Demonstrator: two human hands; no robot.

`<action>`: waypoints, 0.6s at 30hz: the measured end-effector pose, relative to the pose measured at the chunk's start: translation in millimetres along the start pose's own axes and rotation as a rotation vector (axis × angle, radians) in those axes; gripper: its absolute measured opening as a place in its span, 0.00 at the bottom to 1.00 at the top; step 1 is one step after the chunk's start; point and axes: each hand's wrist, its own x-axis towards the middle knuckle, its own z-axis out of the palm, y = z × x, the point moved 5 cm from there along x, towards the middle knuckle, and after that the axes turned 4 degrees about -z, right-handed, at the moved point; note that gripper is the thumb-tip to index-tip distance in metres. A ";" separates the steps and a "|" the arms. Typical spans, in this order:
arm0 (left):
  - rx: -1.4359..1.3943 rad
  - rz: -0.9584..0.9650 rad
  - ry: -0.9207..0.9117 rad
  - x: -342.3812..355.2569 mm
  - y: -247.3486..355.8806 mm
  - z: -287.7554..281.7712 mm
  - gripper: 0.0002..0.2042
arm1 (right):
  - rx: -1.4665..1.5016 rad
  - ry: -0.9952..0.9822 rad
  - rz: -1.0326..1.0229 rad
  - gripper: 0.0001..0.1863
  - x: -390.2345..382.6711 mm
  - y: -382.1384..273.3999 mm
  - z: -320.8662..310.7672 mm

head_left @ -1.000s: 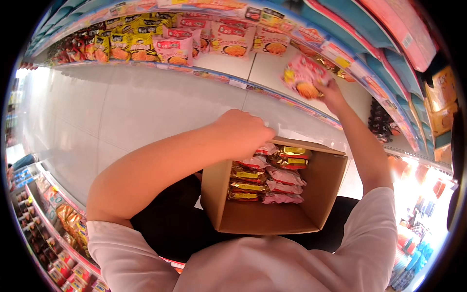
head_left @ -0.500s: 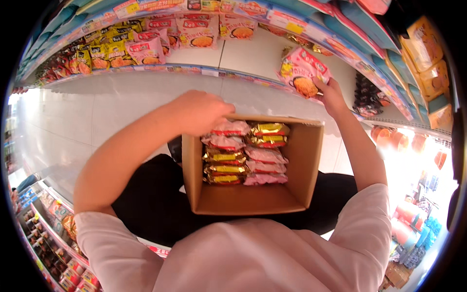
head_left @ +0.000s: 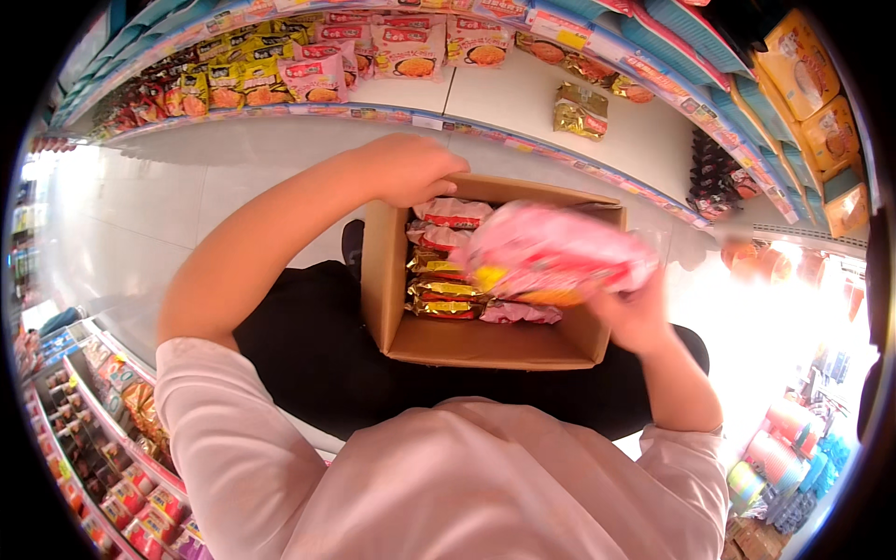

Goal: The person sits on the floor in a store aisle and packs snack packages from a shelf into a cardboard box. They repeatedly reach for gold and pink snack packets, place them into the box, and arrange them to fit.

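My left hand (head_left: 422, 175) is closed on the upper-left rim of an open cardboard box (head_left: 495, 350) resting at my lap. Inside lie pink noodle packets (head_left: 520, 313) and gold packets (head_left: 446, 308), stacked in two rows and partly covered from view. Over the box's right side, a pink packet (head_left: 551, 247), smeared by motion, is gripped by my right hand (head_left: 630, 308). A single gold packet (head_left: 580, 111) lies on the shelf beyond the box.
The low shelf (head_left: 490, 93) curves across the top, carrying yellow packs (head_left: 224, 84) and pink packs (head_left: 408, 49). Blue and orange packages (head_left: 798, 65) sit upper right, colourful goods (head_left: 793, 439) lower right, and another stocked shelf (head_left: 112, 439) at lower left.
My right hand has brought the pink packet down and leftward from the shelf to over the box, uncovering the gold packet there. The box sits higher in the picture.
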 end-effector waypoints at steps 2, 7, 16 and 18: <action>-0.005 -0.019 -0.021 -1.7 0.1 -2.3 0.13 | -0.262 -0.254 0.033 0.19 -9.4 12.2 35.9; -0.020 0.012 0.026 0.1 -5.6 5.2 0.13 | -0.178 -0.689 -0.258 0.28 -25.4 45.8 107.7; 0.470 -0.016 0.368 -65.7 69.4 -28.7 0.27 | -0.027 -0.937 0.076 0.28 -34.6 88.2 115.3; 0.282 0.056 0.387 -87.9 106.5 -38.3 0.28 | 0.004 -0.923 0.060 0.26 -35.9 90.8 118.9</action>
